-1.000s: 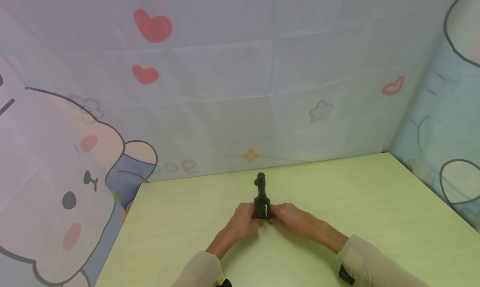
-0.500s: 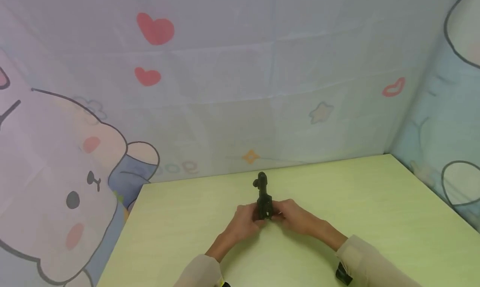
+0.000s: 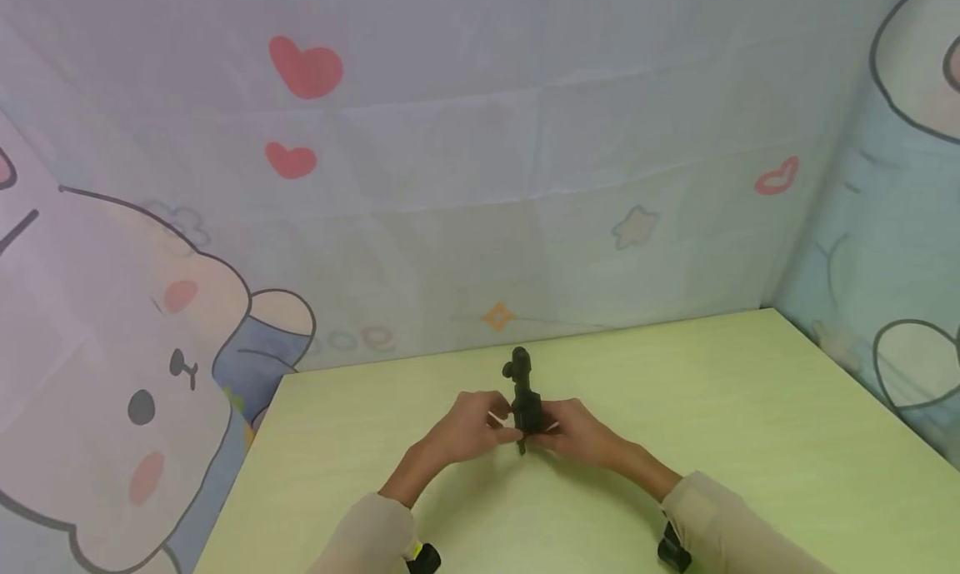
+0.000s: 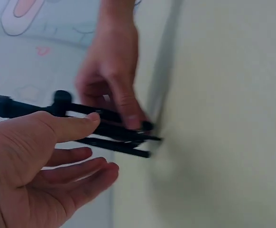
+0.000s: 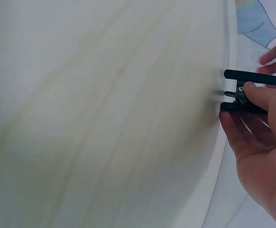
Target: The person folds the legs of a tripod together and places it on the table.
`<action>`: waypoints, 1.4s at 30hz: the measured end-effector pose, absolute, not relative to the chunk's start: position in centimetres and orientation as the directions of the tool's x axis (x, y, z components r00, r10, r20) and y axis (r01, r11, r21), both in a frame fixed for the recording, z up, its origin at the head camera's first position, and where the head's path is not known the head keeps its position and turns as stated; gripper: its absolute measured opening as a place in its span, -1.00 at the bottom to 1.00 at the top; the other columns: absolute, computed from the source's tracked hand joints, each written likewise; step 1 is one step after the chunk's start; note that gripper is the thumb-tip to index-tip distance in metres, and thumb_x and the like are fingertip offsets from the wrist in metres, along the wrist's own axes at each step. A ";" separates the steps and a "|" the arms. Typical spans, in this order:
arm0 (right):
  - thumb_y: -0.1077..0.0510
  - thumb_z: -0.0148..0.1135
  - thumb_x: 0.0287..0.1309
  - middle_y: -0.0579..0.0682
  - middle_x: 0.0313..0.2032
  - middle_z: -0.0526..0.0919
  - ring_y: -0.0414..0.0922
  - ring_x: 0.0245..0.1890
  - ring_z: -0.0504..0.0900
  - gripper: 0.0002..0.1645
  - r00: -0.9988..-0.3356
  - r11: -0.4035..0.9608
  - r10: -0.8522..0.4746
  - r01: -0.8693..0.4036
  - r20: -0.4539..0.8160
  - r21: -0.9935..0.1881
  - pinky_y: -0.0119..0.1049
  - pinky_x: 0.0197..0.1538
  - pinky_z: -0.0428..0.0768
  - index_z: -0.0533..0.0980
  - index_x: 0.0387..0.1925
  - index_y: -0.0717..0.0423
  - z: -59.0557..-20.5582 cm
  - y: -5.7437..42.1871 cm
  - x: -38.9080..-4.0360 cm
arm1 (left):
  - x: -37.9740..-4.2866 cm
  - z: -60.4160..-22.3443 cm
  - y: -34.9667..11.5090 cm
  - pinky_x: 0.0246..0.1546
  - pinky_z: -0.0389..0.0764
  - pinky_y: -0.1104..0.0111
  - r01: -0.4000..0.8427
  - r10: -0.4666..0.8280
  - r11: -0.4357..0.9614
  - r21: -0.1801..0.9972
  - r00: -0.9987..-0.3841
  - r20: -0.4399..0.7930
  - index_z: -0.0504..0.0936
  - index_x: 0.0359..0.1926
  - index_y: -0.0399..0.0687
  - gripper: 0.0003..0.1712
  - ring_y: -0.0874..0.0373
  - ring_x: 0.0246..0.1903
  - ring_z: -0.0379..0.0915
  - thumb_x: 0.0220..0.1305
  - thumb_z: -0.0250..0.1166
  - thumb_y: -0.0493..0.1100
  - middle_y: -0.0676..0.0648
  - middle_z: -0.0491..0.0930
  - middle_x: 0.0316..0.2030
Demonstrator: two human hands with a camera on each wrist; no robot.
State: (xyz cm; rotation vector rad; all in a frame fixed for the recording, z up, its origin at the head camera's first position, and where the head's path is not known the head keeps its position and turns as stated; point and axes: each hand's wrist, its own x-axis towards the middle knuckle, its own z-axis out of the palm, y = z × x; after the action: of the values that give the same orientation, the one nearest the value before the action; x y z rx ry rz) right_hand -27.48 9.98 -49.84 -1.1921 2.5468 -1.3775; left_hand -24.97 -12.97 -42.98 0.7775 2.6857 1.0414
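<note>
A black mini tripod point(image 3: 527, 411) stands upright over the table, its narrow head and side knob pointing away from me. My right hand point(image 3: 581, 432) grips it from the right; in the right wrist view that hand's thumb and fingers pinch the tripod's leg end point(image 5: 242, 90). In the left wrist view its legs point(image 4: 114, 147) lie close side by side, slightly apart. My left hand point(image 3: 472, 428) is on the other side with loosely bent fingers. Its thumb overlaps the tripod in the left wrist view, while the other fingers point(image 4: 76, 173) stand off below it.
The pale green table point(image 3: 360, 441) spreads around both hands. Behind it hangs a cartoon-printed cloth point(image 3: 450, 141), with another printed cloth point(image 3: 862, 224) along the right side. A black wrist device point(image 3: 672, 549) is at the right cuff.
My left hand has loosened from the tripod and shifted a little left. The tripod has turned slightly, and a thin end now shows below it. My right hand keeps its grip.
</note>
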 end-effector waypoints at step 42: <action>0.28 0.46 0.26 0.06 -0.17 0.77 -0.03 -0.22 0.81 -0.88 -0.793 0.236 -0.455 -0.546 0.405 -0.804 -0.29 -0.13 0.76 0.71 -0.17 0.16 -50.0 11.3 -28.5 | -25.2 -36.2 -14.8 -0.14 0.75 0.37 0.596 0.340 0.374 0.710 -0.801 0.493 0.82 -0.10 -0.14 -0.76 0.06 -0.17 0.74 0.19 0.54 -0.36 -0.08 0.78 -0.20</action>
State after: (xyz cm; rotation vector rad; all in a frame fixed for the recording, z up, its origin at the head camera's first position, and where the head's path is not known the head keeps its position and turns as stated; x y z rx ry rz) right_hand -28.47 11.27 -50.01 -1.0295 2.5359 -1.7097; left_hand -25.17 -14.85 -36.16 0.9840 2.8138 1.6534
